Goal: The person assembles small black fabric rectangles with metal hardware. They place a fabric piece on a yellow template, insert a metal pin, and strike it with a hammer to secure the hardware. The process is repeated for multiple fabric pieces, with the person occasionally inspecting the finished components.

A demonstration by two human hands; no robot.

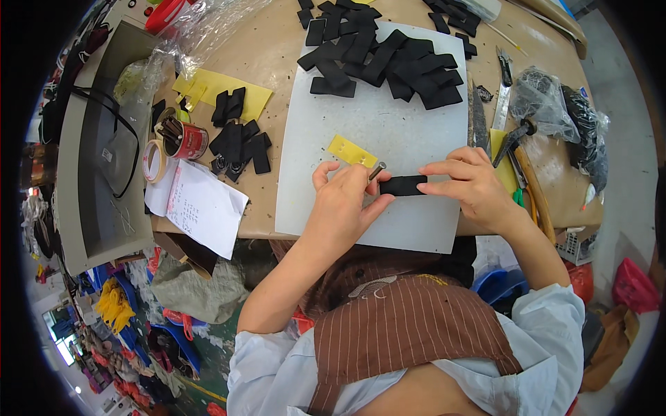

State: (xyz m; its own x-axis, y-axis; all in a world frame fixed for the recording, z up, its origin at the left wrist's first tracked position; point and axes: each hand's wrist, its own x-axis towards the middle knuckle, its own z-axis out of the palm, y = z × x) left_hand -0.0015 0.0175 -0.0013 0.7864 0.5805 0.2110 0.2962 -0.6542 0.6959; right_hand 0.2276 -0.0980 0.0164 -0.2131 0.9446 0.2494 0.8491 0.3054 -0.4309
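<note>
A short black strip [405,185] lies on the white board [305,197] between my two hands. My left hand [345,201] is closed around a thin metal rod, which looks like a punch [377,170], tilted with its round end up. The left thumb and a fingertip also meet the strip's left end. Thumb and fingers of my right hand [470,182] pinch the strip's right end. Just beyond the left hand lies a yellow card piece with small holes [352,150]. Whatever is under the left fingers is hidden.
A heap of black strips [388,59] covers the board's far end; more strips [241,144] lie left, beside a red can [187,141], tape roll [154,161] and written paper [205,208]. On the right are a utility knife [504,90], hammer [531,166] and plastic-wrapped bundles [586,135].
</note>
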